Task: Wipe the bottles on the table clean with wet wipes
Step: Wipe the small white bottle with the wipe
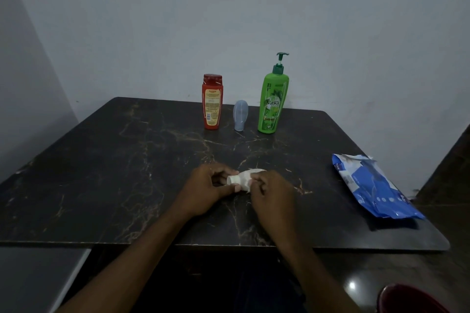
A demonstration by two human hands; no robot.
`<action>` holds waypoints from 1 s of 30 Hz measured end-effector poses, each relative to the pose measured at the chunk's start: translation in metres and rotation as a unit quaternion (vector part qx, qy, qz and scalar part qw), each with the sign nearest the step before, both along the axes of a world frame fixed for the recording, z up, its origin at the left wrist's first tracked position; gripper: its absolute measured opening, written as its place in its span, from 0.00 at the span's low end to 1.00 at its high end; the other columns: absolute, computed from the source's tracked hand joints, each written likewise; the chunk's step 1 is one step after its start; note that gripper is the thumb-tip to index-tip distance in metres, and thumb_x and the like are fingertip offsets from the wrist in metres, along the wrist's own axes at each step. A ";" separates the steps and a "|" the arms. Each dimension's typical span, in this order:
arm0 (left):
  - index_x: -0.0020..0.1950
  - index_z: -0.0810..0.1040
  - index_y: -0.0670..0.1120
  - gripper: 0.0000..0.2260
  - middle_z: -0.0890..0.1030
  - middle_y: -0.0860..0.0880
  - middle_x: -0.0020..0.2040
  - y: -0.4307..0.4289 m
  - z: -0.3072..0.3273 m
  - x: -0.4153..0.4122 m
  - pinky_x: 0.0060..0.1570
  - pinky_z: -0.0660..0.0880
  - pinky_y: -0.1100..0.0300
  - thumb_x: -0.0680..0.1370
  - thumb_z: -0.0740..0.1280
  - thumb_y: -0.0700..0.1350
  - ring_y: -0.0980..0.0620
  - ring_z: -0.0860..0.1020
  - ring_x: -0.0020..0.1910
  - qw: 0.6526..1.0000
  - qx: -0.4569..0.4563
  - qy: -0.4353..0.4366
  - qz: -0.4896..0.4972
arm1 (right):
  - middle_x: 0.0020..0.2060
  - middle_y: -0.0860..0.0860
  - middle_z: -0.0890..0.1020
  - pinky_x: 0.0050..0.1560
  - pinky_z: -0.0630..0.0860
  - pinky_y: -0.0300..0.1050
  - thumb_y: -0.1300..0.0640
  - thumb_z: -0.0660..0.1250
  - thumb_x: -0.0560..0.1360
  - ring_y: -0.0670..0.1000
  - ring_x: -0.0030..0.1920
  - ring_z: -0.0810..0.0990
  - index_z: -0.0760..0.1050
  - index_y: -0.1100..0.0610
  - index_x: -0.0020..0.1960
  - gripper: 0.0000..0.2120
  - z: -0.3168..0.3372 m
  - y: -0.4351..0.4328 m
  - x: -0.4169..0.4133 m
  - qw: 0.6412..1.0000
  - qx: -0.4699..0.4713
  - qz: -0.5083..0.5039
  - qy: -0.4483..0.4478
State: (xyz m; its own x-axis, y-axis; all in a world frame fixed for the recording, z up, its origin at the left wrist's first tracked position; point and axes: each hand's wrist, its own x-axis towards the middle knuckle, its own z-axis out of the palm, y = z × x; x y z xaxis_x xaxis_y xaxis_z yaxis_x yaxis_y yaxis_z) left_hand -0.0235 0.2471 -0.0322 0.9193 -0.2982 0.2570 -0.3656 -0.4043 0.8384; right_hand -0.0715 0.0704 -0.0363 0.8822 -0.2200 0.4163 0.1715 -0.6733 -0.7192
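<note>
- Two hands meet low over the dark marbled table (pixel 106 173): the left hand (pixel 211 188) pinches the cap end of a small white bottle (pixel 235 180), the right hand (pixel 272 193) presses a white wet wipe (pixel 248 178) around its body.
- Beyond the fingers stand a red bottle (pixel 212 101), a small grey-blue bottle (pixel 240 115) and a green pump bottle (pixel 273 101).
- Well right of the fingers lies a blue wipes pack (pixel 373 185).

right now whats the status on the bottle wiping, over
Left hand and right hand both gripping the small white bottle, wipe around it. Red bottle, grey bottle, green pump bottle standing behind. Nothing in the way.
</note>
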 end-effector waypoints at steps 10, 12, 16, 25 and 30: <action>0.57 0.86 0.48 0.15 0.86 0.55 0.52 -0.001 0.003 -0.004 0.53 0.79 0.67 0.72 0.80 0.41 0.60 0.84 0.51 1.000 -0.009 -0.001 -0.004 | 0.50 0.50 0.85 0.40 0.70 0.30 0.58 0.68 0.78 0.43 0.44 0.79 0.82 0.54 0.56 0.09 0.010 -0.035 0.015 0.996 0.023 -0.062 0.053; 0.57 0.86 0.49 0.15 0.86 0.55 0.53 -0.001 0.003 -0.005 0.55 0.80 0.64 0.72 0.80 0.42 0.60 0.84 0.51 1.000 0.000 -0.006 -0.001 | 0.49 0.49 0.84 0.39 0.68 0.28 0.59 0.68 0.78 0.40 0.42 0.77 0.82 0.54 0.55 0.08 0.011 -0.023 0.013 0.998 0.019 -0.054 0.037; 0.55 0.86 0.50 0.12 0.87 0.55 0.51 0.000 0.004 -0.006 0.56 0.80 0.59 0.72 0.79 0.41 0.58 0.84 0.51 1.000 0.017 -0.019 -0.009 | 0.45 0.46 0.79 0.41 0.69 0.30 0.57 0.67 0.78 0.40 0.41 0.74 0.83 0.53 0.50 0.06 0.007 0.013 -0.001 0.998 -0.061 0.032 -0.009; 0.58 0.85 0.49 0.16 0.86 0.55 0.54 -0.001 0.005 -0.008 0.56 0.79 0.66 0.71 0.80 0.41 0.60 0.83 0.53 1.000 0.017 -0.020 -0.006 | 0.50 0.52 0.85 0.49 0.78 0.41 0.60 0.68 0.77 0.44 0.45 0.78 0.83 0.55 0.55 0.09 0.021 -0.030 0.017 0.998 0.009 -0.052 0.042; 0.51 0.83 0.49 0.14 0.85 0.57 0.50 -0.003 0.003 -0.011 0.51 0.78 0.69 0.70 0.81 0.39 0.62 0.83 0.50 0.998 0.021 -0.050 0.010 | 0.46 0.46 0.78 0.37 0.66 0.27 0.57 0.66 0.78 0.39 0.40 0.73 0.82 0.52 0.52 0.07 0.019 0.004 0.005 0.998 -0.057 0.021 0.004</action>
